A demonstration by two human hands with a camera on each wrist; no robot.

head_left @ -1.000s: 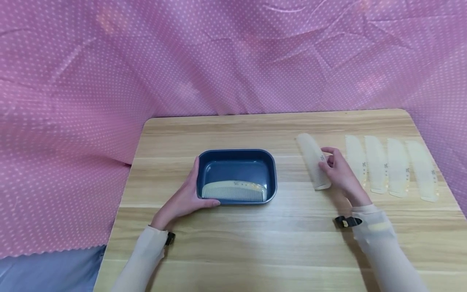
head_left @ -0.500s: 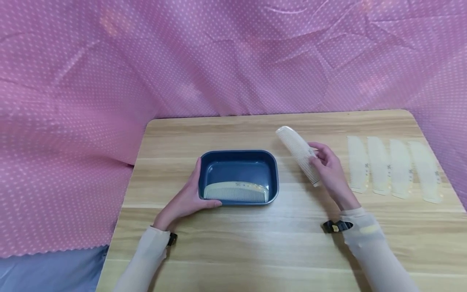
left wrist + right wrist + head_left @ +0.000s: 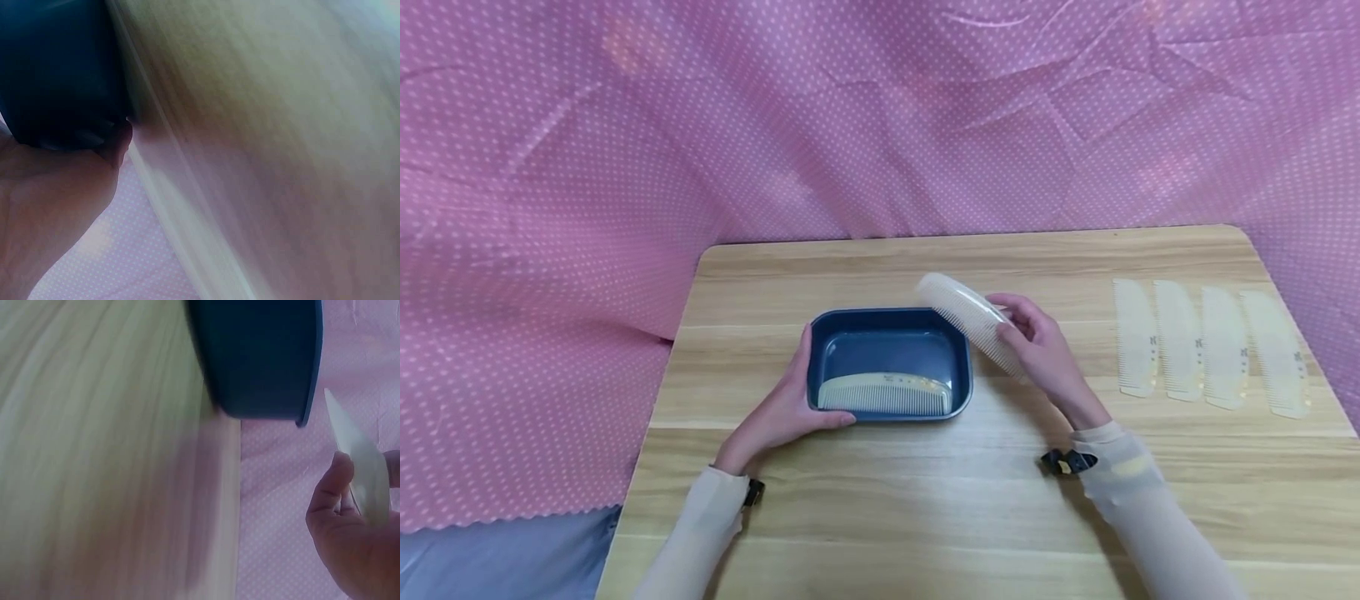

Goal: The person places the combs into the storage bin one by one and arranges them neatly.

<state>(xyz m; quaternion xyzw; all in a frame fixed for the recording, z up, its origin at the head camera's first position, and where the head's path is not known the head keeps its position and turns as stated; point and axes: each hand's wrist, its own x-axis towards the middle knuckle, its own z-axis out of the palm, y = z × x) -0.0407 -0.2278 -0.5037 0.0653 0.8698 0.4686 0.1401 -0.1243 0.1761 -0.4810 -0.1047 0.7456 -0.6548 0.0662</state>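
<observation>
A deep blue rectangular tray [image 3: 891,313] sits mid-table in the head view, with one pale comb [image 3: 886,394] lying along its near side. My left hand [image 3: 778,408] grips the tray's left end, thumb along the near wall and fingers up the left side. In the left wrist view that hand [image 3: 56,200] presses against the dark tray wall [image 3: 62,69]. My right hand [image 3: 1041,350] pinches a second pale comb [image 3: 973,321] between thumb and fingers. This comb is tilted, its far end above the tray's far right corner. The right wrist view shows the held comb [image 3: 359,456] nearly edge-on.
Several similar pale comb shapes [image 3: 1177,342] lie in a row at the right of the wooden table [image 3: 925,517]. Pink dotted cloth [image 3: 880,125] hangs behind the table and down its left side. A black band [image 3: 1067,462] is on the right wrist.
My right hand has carried its comb leftward from beside the row to the tray's right rim, turning it more crosswise. My left hand and the tray have stayed in place.
</observation>
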